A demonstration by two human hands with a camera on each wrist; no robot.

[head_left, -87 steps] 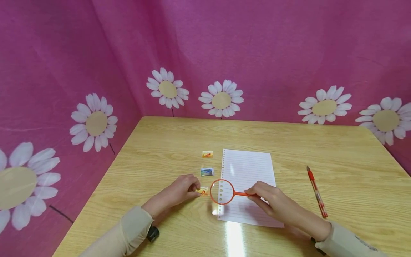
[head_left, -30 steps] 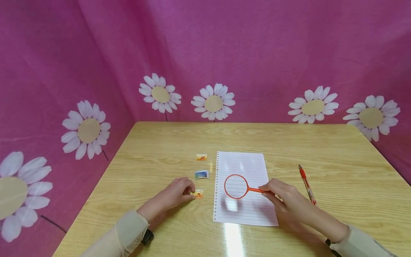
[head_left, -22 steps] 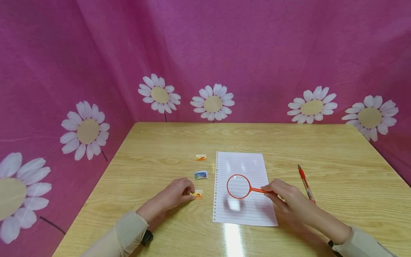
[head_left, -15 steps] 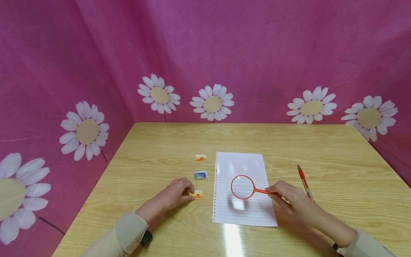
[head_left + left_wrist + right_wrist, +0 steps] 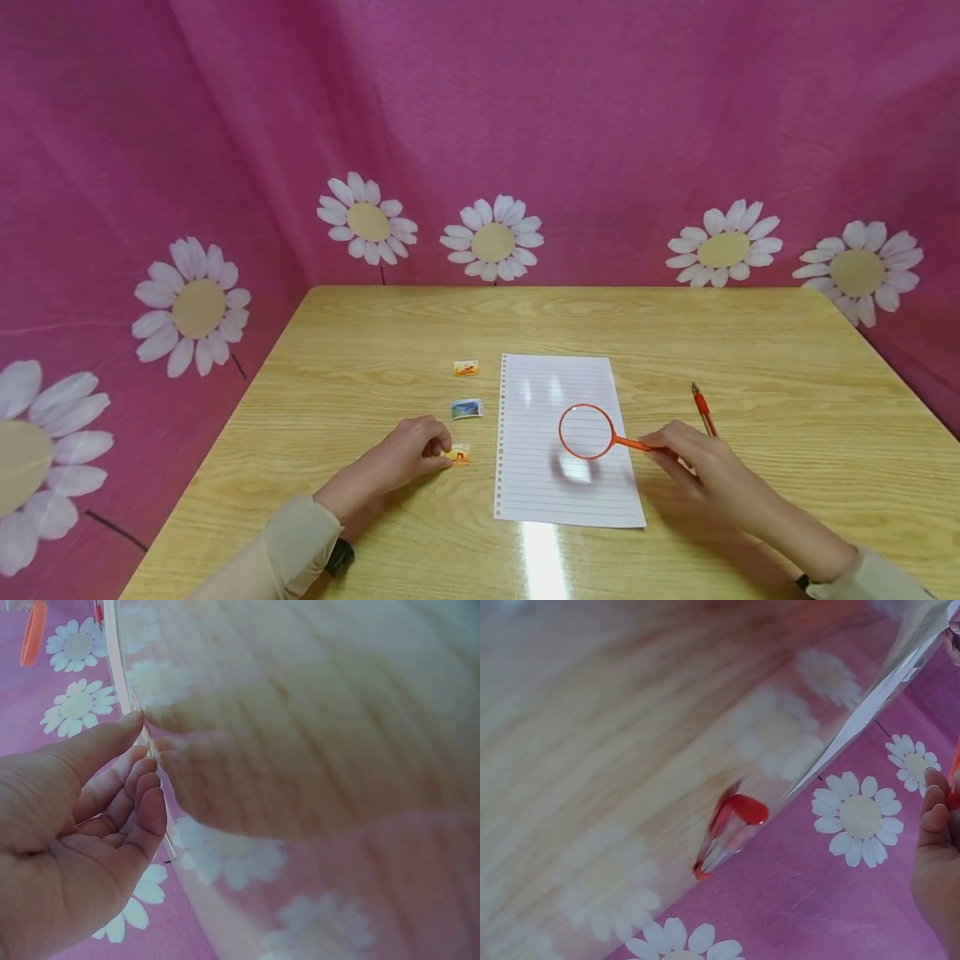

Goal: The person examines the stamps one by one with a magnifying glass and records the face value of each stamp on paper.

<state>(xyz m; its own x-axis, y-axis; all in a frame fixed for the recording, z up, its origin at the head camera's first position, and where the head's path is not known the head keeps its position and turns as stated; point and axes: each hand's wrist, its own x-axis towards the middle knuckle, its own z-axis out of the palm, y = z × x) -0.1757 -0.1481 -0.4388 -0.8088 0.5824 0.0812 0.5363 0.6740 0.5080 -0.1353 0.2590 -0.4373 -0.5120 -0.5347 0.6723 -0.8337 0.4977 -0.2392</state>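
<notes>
My right hand point(image 5: 712, 471) pinches the handle of an orange-red magnifying glass point(image 5: 617, 440), its round lens held above the lined paper point(image 5: 536, 492). A shadow falls on the sheet below the lens. At the paper's left side, my left hand point(image 5: 408, 450) pinches the left edge of the nearest small yellow stamp point(image 5: 461, 454) between thumb and finger, low at the table. Edge-on, that stamp is a thin sliver by the thumb tip in the left wrist view. Further back lie a blue-green stamp point(image 5: 467, 408) and another yellow stamp point(image 5: 466, 367), in a column.
A red pen point(image 5: 702, 407) lies right of the paper, partly hidden behind the right hand in the head view; the right wrist view shows it too. The wooden table point(image 5: 360, 333) reflects light near its front. A pink curtain point(image 5: 600, 125) with daisies stands behind and at left.
My right hand has carried the magnifying glass rightward, from beside the nearest stamp to over the paper's right half. My left hand keeps its place at the stamp. The head view has shifted slightly.
</notes>
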